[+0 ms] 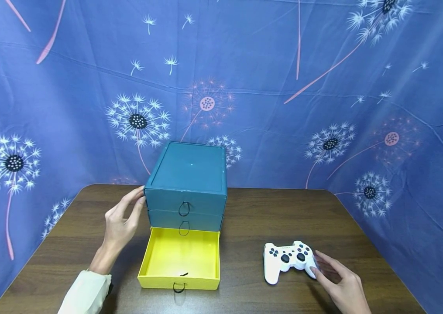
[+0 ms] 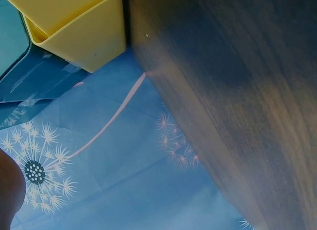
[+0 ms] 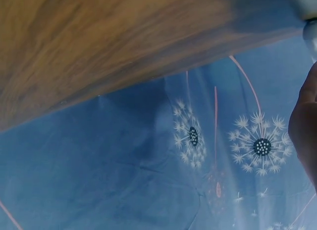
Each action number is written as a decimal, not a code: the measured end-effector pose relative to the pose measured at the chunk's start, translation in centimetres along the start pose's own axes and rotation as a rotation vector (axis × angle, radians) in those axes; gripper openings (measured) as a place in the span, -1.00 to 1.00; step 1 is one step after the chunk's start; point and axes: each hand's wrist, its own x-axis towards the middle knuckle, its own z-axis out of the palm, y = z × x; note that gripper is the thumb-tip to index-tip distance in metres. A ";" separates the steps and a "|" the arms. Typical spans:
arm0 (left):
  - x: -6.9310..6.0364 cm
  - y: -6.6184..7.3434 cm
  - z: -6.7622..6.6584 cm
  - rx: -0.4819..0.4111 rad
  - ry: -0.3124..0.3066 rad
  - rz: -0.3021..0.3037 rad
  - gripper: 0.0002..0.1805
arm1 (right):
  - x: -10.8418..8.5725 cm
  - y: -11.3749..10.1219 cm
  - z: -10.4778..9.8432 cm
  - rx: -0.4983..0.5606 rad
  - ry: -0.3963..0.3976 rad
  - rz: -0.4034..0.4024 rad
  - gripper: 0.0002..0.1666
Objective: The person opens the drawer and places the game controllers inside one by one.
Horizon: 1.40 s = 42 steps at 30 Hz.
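A small drawer unit with a teal body [image 1: 190, 168] stands left of the table's middle. Its yellow bottom drawer [image 1: 182, 253] is pulled out, with a small dark mark or scrap inside near the front. My left hand [image 1: 121, 224] rests its fingertips against the unit's left side, fingers fairly straight. A white game controller [image 1: 290, 257] lies on the table to the right of the drawer. At its right grip, my right hand [image 1: 343, 281] pinches it between thumb and fingers. In the right wrist view, only part of that hand [image 3: 304, 126] shows, at the edge.
The dark wooden table [image 1: 245, 218] carries the unit and the controller. Behind it hangs a blue cloth [image 1: 264, 131] with dandelion prints. Two teal drawers with wire ring pulls [image 1: 183, 209] sit above the yellow one.
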 end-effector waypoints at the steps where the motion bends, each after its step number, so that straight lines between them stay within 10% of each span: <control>1: 0.0 0.0 0.0 0.000 0.000 -0.001 -0.70 | 0.0 0.1 0.0 -0.002 -0.003 0.005 -0.43; 42: -0.2 -0.4 0.0 -0.002 0.016 0.010 -0.68 | 0.4 2.7 1.5 -0.075 -0.167 0.133 -0.30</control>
